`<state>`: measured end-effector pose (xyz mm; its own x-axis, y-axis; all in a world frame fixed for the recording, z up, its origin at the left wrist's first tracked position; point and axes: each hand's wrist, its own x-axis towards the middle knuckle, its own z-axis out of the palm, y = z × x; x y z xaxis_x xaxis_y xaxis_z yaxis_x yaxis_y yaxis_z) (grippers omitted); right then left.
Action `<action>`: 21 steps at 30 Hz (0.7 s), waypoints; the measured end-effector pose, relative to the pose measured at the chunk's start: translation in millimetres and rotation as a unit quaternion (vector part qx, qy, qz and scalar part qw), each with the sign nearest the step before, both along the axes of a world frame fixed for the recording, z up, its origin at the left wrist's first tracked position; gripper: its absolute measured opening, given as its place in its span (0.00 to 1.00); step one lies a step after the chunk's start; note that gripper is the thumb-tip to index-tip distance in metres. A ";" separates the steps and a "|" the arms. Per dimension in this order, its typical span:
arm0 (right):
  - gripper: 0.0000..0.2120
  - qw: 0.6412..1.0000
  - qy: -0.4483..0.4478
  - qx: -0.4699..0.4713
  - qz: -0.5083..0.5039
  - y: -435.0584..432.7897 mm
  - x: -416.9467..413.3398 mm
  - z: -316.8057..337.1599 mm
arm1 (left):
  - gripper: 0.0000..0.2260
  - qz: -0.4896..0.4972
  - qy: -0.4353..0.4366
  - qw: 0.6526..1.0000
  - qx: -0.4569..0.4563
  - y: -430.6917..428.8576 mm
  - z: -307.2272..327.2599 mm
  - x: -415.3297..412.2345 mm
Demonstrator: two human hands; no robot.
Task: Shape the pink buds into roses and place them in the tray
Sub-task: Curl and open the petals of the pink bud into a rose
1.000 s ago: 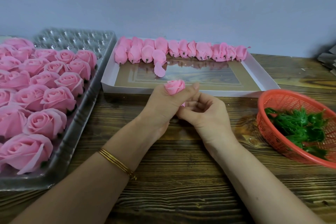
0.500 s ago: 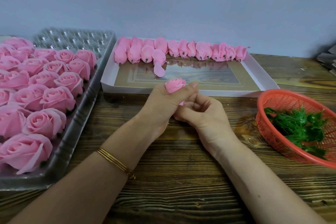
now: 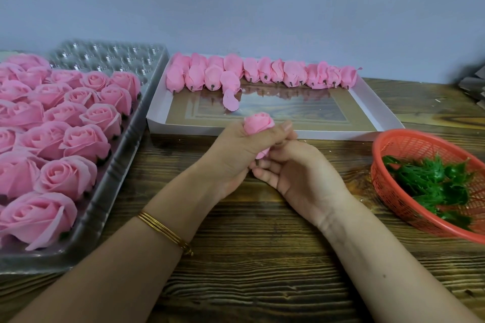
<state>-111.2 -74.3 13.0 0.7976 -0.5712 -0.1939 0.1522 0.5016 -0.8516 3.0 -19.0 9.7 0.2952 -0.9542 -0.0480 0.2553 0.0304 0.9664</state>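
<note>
Pink bud (image 3: 258, 123): held up over the wooden surface (image 3: 262, 257), in front of the near wall of the white box (image 3: 372, 106); rounded top poking out above the left fist, lower end and dark stub showing beneath it.
Left hand (image 3: 233, 155): wrapped round the middle of the pink bud, fingers (image 3: 279, 130) curled and pressed together over it.
Right hand (image 3: 301, 178): just beside the left hand, touching it; fingers (image 3: 265, 174) curled in round the bud's lower end, tips by the stub (thumb hidden behind the left hand).
Tray (image 3: 112, 178): clear plastic, on the left of the surface, apart from both hands; filled with open roses (image 3: 65, 176) in close rows, back cells showing bare plastic.
White box: flat and shallow, straight behind the hands; row of buds (image 3: 262, 72) lined along its far wall, stubs pointing this way; one loose petal (image 3: 231, 101) lying just in front of that row.
Red basket (image 3: 409, 139): at the right edge, near the right forearm but not touching it; green leaf pieces (image 3: 433, 181) heaped inside.
Bangles (image 3: 165, 228): thin, gold, on the left wrist.
In the way: near wall of the white box between the held bud and the row of buds; raised rim of the tray between the hands and the roses; left hand covering most of the bud.
Grey stack (image 3: 475, 86): far right, cut off by the frame, too little showing to tell what.
</note>
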 end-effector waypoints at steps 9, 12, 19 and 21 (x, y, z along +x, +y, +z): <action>0.22 0.999 0.036 0.026 -0.028 0.2 2.5 4.8 | 0.08 0.058 -0.128 0.990 -0.015 -0.4 -5.0 -7.6; 0.19 0.998 0.053 0.012 -0.044 3.1 4.9 5.5 | 0.08 0.066 -0.164 0.984 -0.007 -1.5 -5.8 -9.2; 0.08 0.995 0.069 0.018 -0.073 3.4 7.0 4.3 | 0.08 0.087 -0.227 0.970 -0.027 -1.7 -6.3 -12.2; 0.06 0.995 0.070 0.019 -0.075 3.4 7.1 3.4 | 0.08 0.088 -0.242 0.966 -0.026 -2.0 -7.9 -10.8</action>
<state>-104.1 -71.0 16.3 0.6670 -0.6725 -0.3207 0.1090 0.5138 -0.8510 -7.8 -21.0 1.8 0.4290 -0.8844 0.1838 -0.2399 0.0846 0.9671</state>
